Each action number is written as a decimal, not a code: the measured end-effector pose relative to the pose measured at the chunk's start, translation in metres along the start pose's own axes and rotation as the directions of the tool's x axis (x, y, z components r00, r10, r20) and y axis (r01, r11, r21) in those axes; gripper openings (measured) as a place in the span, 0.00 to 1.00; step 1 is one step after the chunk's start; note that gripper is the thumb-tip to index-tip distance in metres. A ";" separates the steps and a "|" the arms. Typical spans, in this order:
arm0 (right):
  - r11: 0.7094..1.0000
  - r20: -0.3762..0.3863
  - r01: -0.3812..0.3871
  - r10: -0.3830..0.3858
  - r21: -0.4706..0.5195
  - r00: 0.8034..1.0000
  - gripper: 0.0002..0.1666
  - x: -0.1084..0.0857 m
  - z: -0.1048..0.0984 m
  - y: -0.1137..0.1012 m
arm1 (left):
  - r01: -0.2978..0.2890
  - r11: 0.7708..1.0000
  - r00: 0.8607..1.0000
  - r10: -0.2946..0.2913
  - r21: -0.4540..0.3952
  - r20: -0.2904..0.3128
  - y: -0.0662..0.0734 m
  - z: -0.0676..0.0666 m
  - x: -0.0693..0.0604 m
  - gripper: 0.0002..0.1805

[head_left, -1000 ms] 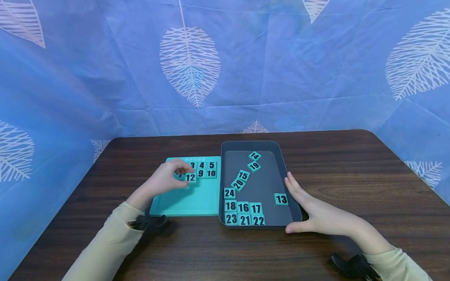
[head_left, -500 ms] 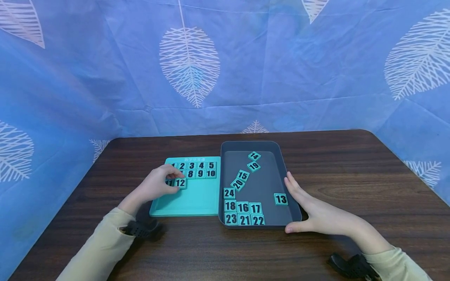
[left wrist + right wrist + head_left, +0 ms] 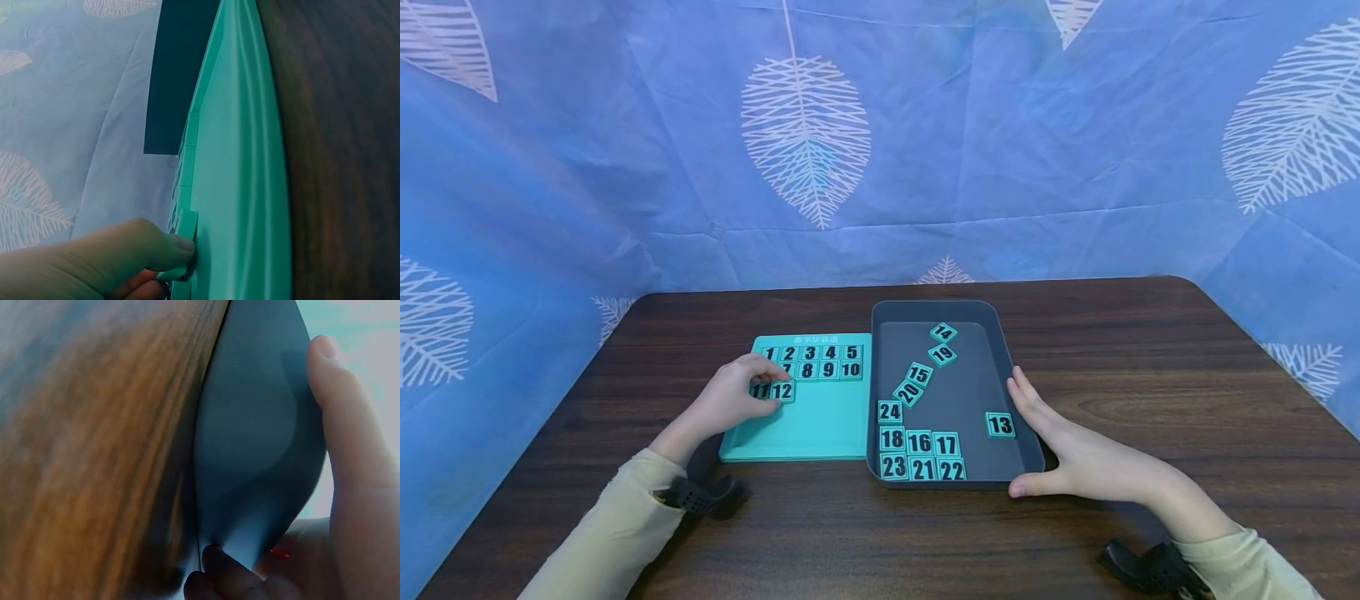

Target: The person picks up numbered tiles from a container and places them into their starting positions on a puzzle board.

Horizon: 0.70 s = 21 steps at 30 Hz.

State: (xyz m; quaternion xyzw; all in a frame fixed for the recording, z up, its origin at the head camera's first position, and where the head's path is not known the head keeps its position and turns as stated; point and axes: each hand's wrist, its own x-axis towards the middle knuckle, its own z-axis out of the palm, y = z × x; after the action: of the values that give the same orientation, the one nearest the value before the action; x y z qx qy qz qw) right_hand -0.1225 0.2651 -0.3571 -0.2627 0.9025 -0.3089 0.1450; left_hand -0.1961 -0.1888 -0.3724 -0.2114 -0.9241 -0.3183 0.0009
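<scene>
My left hand [image 3: 733, 396] pinches the number tile 12 [image 3: 782, 392] between thumb and fingers at the left of the turquoise puzzle board [image 3: 827, 425]. Tile 11 [image 3: 760, 391] lies just left of it, partly covered by the fingers. Above them sit two rows of tiles, from 1 to 10, with some hidden by the hand. In the left wrist view the thumb presses the side of a slightly tilted turquoise tile [image 3: 187, 225]. My right hand [image 3: 1078, 454] rests against the near right corner of the dark grey tray [image 3: 955, 312], fingers along its side and thumb at the front.
Inside the tray, tile 13 [image 3: 1000, 425] lies at the right and tile 14 [image 3: 943, 332] near the back. Several other tiles, including tile 24 [image 3: 890, 412], lie along its left and front. Board and tray stand side by side on a brown wooden table [image 3: 1150, 358].
My left hand has carried tile 12 left and slightly toward me, from over the second row to beside tile 11. The right hand and tray have stayed put.
</scene>
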 end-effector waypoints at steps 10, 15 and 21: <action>1.000 0.001 -0.003 0.003 -0.003 1.000 0.66 0.000 0.000 0.000 | -0.003 1.000 1.000 0.003 0.004 -0.004 0.000 0.001 -0.001 0.15; 1.000 0.001 -0.002 0.002 -0.003 1.000 0.66 0.000 0.001 0.000 | 0.004 1.000 1.000 -0.004 0.010 -0.010 0.000 0.000 -0.002 0.15; 1.000 0.002 0.001 -0.001 -0.001 1.000 0.66 0.000 0.001 0.000 | 0.014 1.000 1.000 -0.014 0.015 -0.020 0.001 0.000 -0.002 0.15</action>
State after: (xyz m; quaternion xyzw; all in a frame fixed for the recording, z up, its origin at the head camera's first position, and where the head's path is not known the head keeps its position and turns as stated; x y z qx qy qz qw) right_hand -0.1221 0.2646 -0.3573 -0.2636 0.9024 -0.3082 0.1454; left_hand -0.1936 -0.1894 -0.3719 -0.2016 -0.9280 -0.3132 0.0095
